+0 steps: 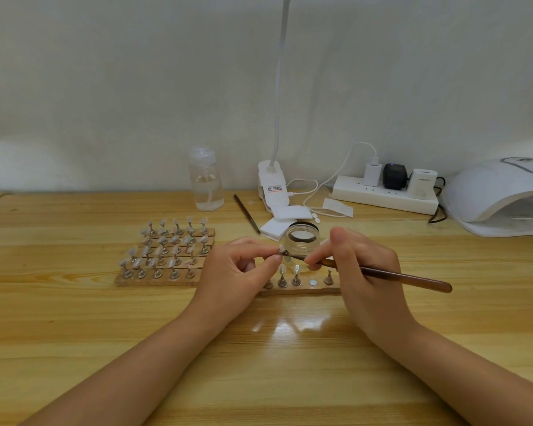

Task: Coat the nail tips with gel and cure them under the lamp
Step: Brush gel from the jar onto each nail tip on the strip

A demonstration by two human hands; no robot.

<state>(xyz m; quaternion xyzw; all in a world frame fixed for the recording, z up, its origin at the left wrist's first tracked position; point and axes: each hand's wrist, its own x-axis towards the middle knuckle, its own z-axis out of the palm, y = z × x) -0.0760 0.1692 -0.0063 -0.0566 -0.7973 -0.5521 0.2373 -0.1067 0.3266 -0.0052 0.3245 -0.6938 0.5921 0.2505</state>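
Left hand (240,272) grip: thumb and forefinger pinch one nail tip (281,249) on its stand, held above the desk (74,333). Right hand (360,272) grip: fingers pinch the brown brush (406,276), bristle end touching that nail tip.

Just behind the hands: one wooden strip (302,291) with three stands visible upright, a fourth partly hidden by the left hand, and one bare metal disc between them. Two of those stands carry tips.

Beyond it, touching distance from the fingers: one clear gel jar (300,241), lid off.

Left of the hands: four wooden strips (163,259) side by side, five stands each, so twenty.

Further back: two white pads (279,224), one dark stick (247,214), one clear pump bottle (206,179), one white clip lamp (273,186), one power strip (385,193) with three plugs.

Far right edge: one white curing lamp (502,195), display lit.
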